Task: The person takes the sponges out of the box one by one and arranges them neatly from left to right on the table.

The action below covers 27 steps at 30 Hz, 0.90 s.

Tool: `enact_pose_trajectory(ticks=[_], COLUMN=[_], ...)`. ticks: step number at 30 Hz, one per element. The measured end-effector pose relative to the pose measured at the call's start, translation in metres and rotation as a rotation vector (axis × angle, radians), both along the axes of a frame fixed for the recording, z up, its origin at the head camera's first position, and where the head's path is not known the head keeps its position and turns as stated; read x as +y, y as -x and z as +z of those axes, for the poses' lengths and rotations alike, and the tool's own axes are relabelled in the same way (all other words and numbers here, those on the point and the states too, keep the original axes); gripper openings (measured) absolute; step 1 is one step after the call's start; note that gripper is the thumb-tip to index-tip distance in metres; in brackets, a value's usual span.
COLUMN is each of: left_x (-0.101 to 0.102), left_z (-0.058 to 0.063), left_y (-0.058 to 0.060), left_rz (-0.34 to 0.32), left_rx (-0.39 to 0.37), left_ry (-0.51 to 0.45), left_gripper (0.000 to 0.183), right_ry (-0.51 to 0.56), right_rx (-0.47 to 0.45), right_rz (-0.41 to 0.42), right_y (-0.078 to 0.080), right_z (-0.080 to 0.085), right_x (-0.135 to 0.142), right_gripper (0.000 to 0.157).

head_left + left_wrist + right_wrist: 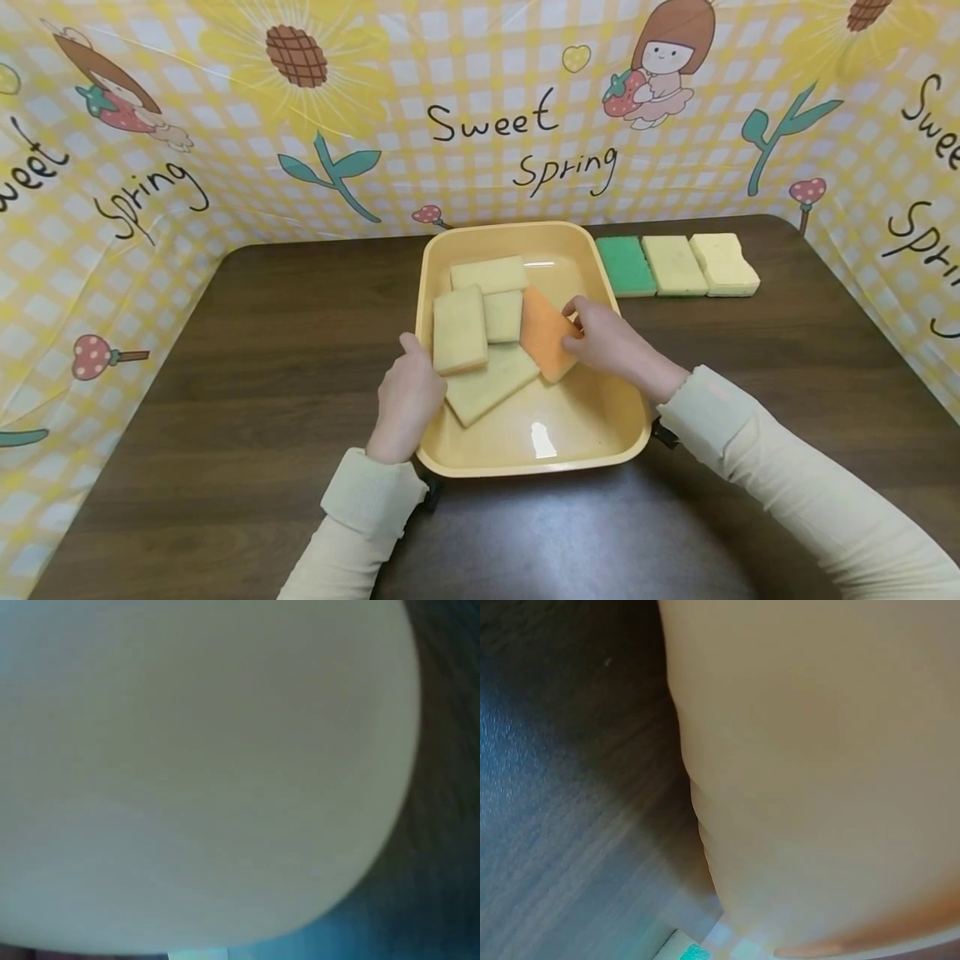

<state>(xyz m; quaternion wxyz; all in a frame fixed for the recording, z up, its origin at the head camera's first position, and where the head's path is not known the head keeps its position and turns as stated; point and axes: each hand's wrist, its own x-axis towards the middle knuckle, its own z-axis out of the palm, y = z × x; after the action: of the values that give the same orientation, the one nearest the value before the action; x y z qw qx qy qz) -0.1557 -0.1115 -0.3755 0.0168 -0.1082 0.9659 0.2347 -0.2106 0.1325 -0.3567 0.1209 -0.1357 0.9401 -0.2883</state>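
Note:
A yellow plastic basin point(525, 462) stands on the table with several sponges inside. My right hand point(611, 342) pinches the right edge of an orange sponge point(546, 335) between thumb and fingers, above the basin floor. Pale yellow sponges lie left of it: one at the back point(489, 273), a small-looking one point(504, 317), one on top at the left point(460, 329), and one at the front point(491, 387). My left hand point(408, 396) grips the basin's left rim, its fingertips partly hidden. Blurred pale surfaces fill most of both wrist views.
Right of the basin, a green-topped sponge point(626, 265), a pale yellow sponge point(675, 264) and a notched cream stack point(723, 264) line up side by side on the dark wooden table point(300, 333). Patterned yellow cloth point(480, 75) hangs around the table's back and sides.

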Motion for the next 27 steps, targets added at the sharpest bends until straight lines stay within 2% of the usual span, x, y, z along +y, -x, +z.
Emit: enact_pose_trajectory(ticks=[8, 14, 18, 23, 27], left_x=[-0.001, -0.001, -0.001, 0.0, 0.0], left_z=[0.0, 0.0, 0.0, 0.0, -0.001], left_y=[0.0, -0.001, -0.001, -0.001, -0.001], left_rz=[0.0, -0.006, -0.006, -0.003, -0.002], left_rx=[-0.004, 0.01, 0.005, 0.005, 0.009], left_ry=[-0.007, -0.006, -0.011, -0.012, -0.011], left_gripper=[0.035, 0.035, 0.033, 0.033, 0.033], right_ry=[0.062, 0.087, 0.069, 0.022, 0.015], right_rx=[-0.047, -0.031, -0.028, 0.001, 0.048], right_rz=[-0.04, -0.072, -0.075, -0.029, 0.008], right_y=[-0.001, -0.002, -0.004, -0.005, -0.007], right_z=[0.008, 0.014, 0.016, 0.018, 0.02], right_x=[0.004, 0.006, 0.007, 0.011, 0.014], right_gripper=[0.035, 0.034, 0.039, 0.049, 0.024])
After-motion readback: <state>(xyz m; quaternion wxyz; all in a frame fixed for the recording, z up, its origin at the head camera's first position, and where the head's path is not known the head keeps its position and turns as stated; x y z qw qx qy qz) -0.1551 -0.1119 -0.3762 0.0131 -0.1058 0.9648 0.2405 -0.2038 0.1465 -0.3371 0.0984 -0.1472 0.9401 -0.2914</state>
